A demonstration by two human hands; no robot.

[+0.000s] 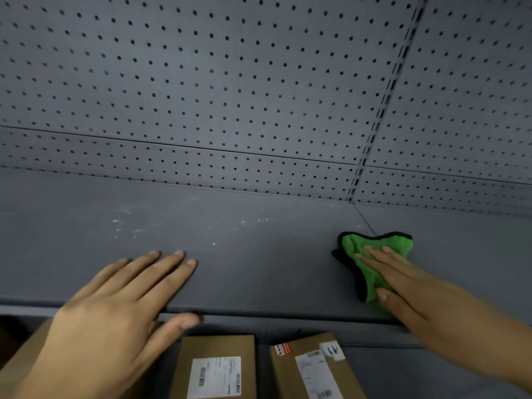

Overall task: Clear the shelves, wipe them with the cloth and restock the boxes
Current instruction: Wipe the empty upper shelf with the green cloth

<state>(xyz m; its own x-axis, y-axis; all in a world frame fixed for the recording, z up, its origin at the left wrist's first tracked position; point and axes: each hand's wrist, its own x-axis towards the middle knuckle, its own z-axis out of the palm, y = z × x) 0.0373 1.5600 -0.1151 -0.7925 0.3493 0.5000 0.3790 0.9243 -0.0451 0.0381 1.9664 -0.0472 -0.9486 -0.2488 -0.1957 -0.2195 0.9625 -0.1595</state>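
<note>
as two hands (115, 309) (408, 283) lie flat-fingered, one presses one cloth (354, 245) above two labelled boxes (218, 345) (302, 346).

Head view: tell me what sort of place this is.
Probably a stockroom or shop shelving bay: a grey metal shelf backed by a perforated pegboard panel, a slotted upright between panels, and labelled cardboard boxes on the level below.
</note>
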